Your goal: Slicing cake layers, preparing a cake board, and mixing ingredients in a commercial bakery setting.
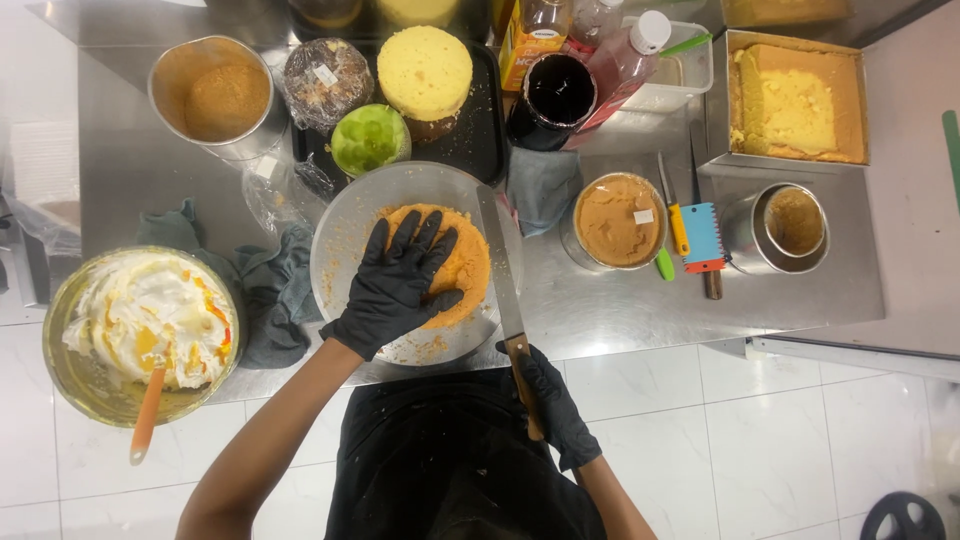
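left hand [400, 280] lies flat, fingers spread, on the orange cake [450, 265]; right hand [555, 405] grasps the long knife [505, 290] at three o'clock. a slip could cut the fingers or crumble the cake.

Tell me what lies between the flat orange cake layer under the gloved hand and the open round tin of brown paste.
In the head view, the long knife blade crosses that gap above the round grey board; beyond it is bare steel table.

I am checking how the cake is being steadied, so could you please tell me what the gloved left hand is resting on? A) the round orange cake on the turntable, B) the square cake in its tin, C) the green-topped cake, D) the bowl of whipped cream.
A: the left hand lies flat on the round orange cake, while the right hand holds the long knife beside it.
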